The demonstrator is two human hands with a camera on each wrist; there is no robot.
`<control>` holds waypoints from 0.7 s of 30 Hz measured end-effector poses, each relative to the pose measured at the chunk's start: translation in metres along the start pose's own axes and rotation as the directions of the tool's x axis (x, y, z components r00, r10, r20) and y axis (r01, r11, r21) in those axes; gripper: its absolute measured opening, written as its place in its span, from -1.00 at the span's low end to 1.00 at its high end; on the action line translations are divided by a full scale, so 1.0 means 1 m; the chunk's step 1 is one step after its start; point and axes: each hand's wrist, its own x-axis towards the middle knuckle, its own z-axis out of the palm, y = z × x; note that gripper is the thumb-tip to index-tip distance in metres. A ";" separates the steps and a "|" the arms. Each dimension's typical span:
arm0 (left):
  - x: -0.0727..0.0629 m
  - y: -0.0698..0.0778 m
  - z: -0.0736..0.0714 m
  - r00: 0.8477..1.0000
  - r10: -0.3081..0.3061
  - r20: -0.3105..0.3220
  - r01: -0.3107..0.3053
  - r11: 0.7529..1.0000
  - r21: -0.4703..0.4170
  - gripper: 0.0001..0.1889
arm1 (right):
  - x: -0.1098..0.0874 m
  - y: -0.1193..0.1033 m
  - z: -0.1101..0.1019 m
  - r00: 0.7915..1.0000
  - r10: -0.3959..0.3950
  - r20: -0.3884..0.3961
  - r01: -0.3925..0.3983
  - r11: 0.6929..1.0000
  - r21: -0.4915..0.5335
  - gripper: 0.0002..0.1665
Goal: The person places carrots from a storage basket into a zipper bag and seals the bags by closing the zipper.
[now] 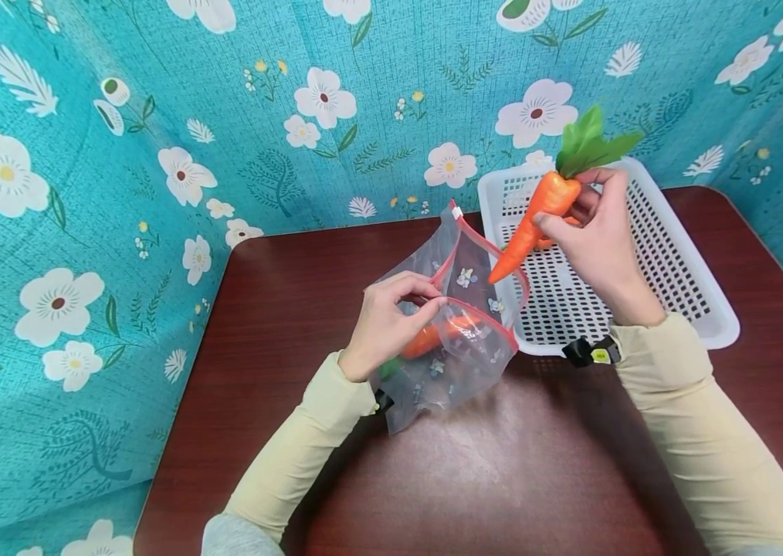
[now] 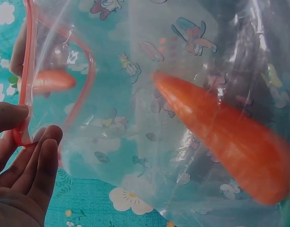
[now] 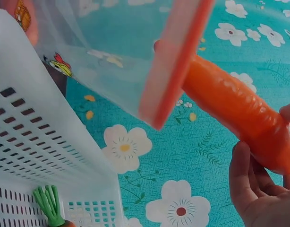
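Note:
My left hand [image 1: 394, 316] pinches the red-edged rim of a clear zip bag [image 1: 433, 390] printed with small cartoon figures, and its mouth gapes. Inside the bag lies one orange carrot [image 2: 225, 137], its green top toward my left wrist. In my right hand [image 1: 603, 235] is a second carrot [image 1: 533, 224], gripped near its leafy top, with the tip slanting down to the left. That tip [image 3: 157, 46] shows through the clear plastic at the bag's mouth in the right wrist view. My right palm is partly out of sight there.
A white perforated basket [image 1: 704, 309] stands at the back right, beside the bag. Another carrot with green stems [image 3: 49, 203] lies in it. The dark red-brown table [image 1: 280, 309] meets a turquoise flowered cloth [image 1: 364, 154] along its back and left edges.

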 end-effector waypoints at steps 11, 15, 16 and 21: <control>0.001 0.002 0.000 1.000 0.007 -0.002 -0.007 1.000 -0.008 -0.90 | -0.009 0.008 0.013 0.998 -0.036 0.042 0.038 0.998 -0.059 -0.37; 0.001 0.002 0.000 1.000 0.008 -0.001 -0.008 1.000 -0.006 -0.90 | -0.012 0.012 0.017 0.996 -0.049 0.069 0.056 0.993 -0.102 -0.36; 0.001 0.002 0.000 1.000 0.008 0.000 -0.008 1.000 -0.006 -0.90 | -0.013 0.013 0.018 0.996 -0.049 0.075 0.058 0.991 -0.120 -0.36; 0.002 0.003 -0.001 1.000 0.012 0.007 -0.012 1.000 -0.015 -0.91 | -0.016 0.015 0.021 0.993 -0.053 0.109 0.078 0.969 -0.235 -0.32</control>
